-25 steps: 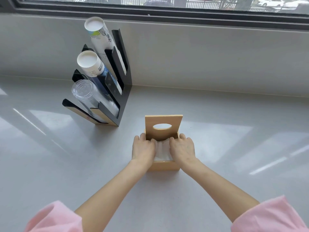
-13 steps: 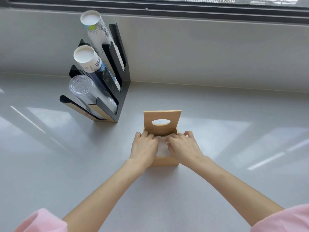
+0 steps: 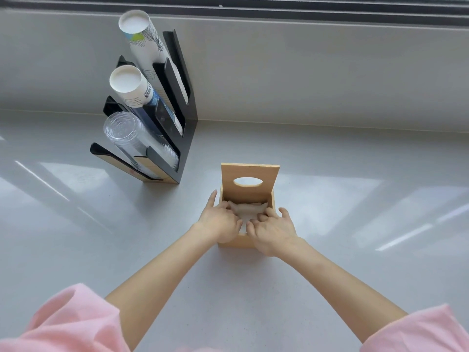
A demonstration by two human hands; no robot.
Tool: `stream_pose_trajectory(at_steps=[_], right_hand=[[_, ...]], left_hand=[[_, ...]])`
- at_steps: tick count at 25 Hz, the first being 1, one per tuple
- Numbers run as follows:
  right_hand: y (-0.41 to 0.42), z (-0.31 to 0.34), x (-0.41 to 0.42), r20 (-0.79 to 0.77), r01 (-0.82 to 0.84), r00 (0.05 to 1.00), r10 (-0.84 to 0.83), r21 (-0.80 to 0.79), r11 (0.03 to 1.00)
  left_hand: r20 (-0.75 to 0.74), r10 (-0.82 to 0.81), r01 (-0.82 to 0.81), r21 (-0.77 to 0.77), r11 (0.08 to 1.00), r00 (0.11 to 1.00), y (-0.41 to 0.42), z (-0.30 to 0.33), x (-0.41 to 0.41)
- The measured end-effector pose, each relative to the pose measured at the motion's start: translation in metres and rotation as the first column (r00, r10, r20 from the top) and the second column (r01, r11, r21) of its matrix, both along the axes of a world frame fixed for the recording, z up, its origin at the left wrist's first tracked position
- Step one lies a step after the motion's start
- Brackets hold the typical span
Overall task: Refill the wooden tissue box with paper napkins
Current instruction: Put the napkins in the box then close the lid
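The wooden tissue box stands on the grey counter, its lid with an oval hole hinged up at the back. White paper napkins lie inside the box. My left hand is at the box's left side, fingers curled down onto the napkins and the index finger along the outer left wall. My right hand is at the right front corner, fingers curled onto the napkins too. Both hands hide the front half of the stack.
A black cup dispenser stands at the back left with two stacks of paper cups and a stack of clear plastic cups. A grey wall and a window ledge run along the back of the counter.
My hands went from lying flat over the napkins to curled fingers dug into the box. More of the napkins shows at the back. The view has tilted down a little.
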State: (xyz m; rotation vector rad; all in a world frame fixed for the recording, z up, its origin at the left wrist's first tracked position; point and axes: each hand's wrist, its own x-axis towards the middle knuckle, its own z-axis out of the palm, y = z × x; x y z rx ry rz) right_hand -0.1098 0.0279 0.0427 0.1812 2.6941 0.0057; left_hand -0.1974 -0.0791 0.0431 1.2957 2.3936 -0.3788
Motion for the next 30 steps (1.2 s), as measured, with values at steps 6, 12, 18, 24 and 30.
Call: stream_pose_trajectory(at_steps=[6,12,18,24,30], right_hand=[[-0.006,-0.005,0.006,-0.222,0.123,0.963,-0.152,-0.141,0.982],[0.004,0.018,0.019,-0.683,0.116,0.582,-0.441,-0.467,0.877],[0.032,0.06,-0.01,-0.742,0.089,0.565,-0.36,-0.379,0.921],[0.037,0.058,-0.026,-0.543,0.117,0.681,-0.491,-0.582,0.805],[0.043,0.063,-0.028,-0.524,0.115,0.694,-0.494,-0.596,0.794]], left_hand=[[0.034,0.039,-0.045,0.217,0.975,0.999,-0.007,-0.001,0.004],[0.126,0.215,-0.237,0.73,0.641,0.968,-0.021,0.021,0.006],[-0.008,0.266,-0.13,0.859,0.495,0.964,-0.017,0.065,-0.018],[0.243,0.224,-0.329,0.641,0.693,0.944,-0.002,0.078,-0.035],[0.236,0.237,-0.334,0.669,0.664,0.942,-0.002,0.082,-0.037]])
